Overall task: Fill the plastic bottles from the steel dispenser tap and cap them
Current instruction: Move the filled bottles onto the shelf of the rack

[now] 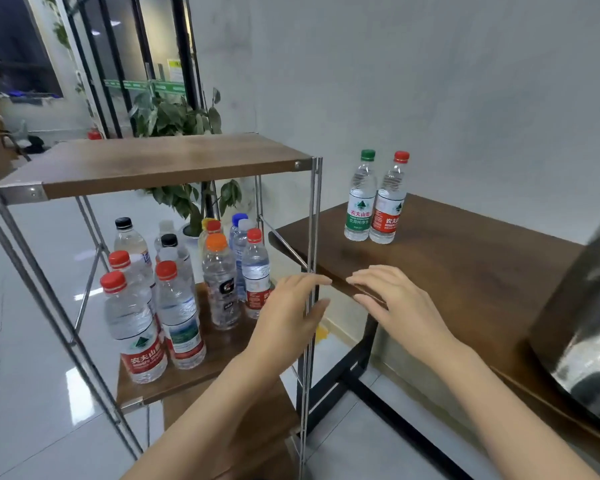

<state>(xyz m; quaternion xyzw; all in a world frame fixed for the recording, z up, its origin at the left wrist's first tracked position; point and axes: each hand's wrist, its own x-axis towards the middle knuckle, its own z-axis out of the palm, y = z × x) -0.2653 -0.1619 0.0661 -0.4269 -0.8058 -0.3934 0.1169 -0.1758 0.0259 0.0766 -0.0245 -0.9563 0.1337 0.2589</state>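
Person visible by arms only. Bare left hand (284,317), slim-fingered. Bare right hand (406,306), same slender build. Bare left forearm (201,410) and bare right forearm (499,410) are uncovered from wrist to bottom edge of view. Faint knuckle creases on both hands. Nails too blurred to describe.

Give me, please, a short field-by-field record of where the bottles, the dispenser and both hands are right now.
left hand: open, empty, by the rack post
right hand: open, empty, over the table edge
table: green-capped bottle and red-capped bottle, upright, side by side
lower shelf: cluster of capped bottles, upright
dispenser: on the table, far right, tap out of view
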